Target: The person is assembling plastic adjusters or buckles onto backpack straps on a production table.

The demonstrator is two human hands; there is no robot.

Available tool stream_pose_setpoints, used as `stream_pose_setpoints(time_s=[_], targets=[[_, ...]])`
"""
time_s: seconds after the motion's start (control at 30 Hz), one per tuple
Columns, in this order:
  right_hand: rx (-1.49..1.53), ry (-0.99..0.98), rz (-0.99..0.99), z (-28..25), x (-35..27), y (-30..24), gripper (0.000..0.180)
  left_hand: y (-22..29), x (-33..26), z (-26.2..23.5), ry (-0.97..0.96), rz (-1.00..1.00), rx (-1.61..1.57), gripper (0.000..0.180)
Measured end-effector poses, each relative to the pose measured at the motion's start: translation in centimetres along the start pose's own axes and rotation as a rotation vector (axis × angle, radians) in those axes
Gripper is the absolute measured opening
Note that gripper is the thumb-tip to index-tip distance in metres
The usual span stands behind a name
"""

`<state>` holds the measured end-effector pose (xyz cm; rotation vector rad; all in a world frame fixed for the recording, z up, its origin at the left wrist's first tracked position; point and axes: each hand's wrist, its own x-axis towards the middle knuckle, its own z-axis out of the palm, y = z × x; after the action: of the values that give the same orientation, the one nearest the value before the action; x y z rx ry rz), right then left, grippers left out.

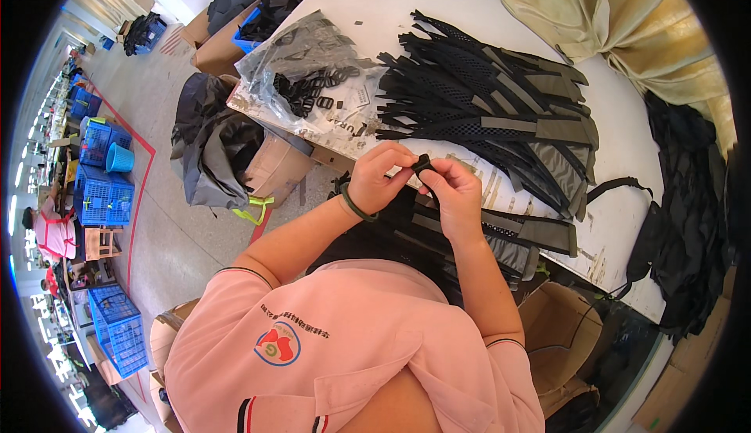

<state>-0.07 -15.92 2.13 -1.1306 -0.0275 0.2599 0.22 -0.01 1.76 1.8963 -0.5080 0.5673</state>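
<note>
Pink-shirted person's left hand (377, 176) and right hand (454, 190), fingertips of both pinching one small black buckle (422, 164) at the white table (626, 151) edge, apparently threading strap; black strap pile (485, 112) beyond, bagged buckles (309, 73) left.

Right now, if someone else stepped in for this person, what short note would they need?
Left hand and right hand together pinch a small black buckle at the table edge. A strap piece lies across the lap below. Loose buckles sit in the clear plastic bag; the strap pile lies beyond the hands. Whether the buckle is threaded yet cannot be seen; most of the pile looks unhandled.
</note>
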Motion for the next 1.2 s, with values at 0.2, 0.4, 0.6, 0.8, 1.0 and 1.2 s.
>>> stream_pose_setpoints(time_s=[0.2, 0.4, 0.6, 0.8, 1.0, 1.2], targets=[[-0.067, -0.011, -0.094, 0.3, 0.4, -0.5, 0.031, -0.3, 0.0, 0.2, 0.028, -0.045, -0.038, 0.021], [-0.278, -0.058, -0.188, 0.6, 0.2, -0.9, 0.026, 0.5, 0.4, 0.2, 0.039, 0.005, 0.008, 0.021], [-0.756, -0.062, -0.546, 0.4, 0.6, -1.2, 0.013, -0.4, 0.7, 0.3, 0.052, 0.059, 0.113, 0.018], [-0.788, -0.04, -0.556, -0.6, 0.6, -0.1, 0.013, -1.2, 1.1, -1.3, -0.181, -1.083, -1.37, 0.007], [-0.892, 0.033, -0.725, 0.3, 0.3, -0.5, 0.014, -1.1, 0.2, 0.1, -0.14, -0.96, -0.917, 0.011], [-0.158, -0.043, -0.12, 0.5, -0.3, -0.5, 0.016, -1.4, 0.1, 1.0, -0.077, -0.791, -0.701, 0.012]])
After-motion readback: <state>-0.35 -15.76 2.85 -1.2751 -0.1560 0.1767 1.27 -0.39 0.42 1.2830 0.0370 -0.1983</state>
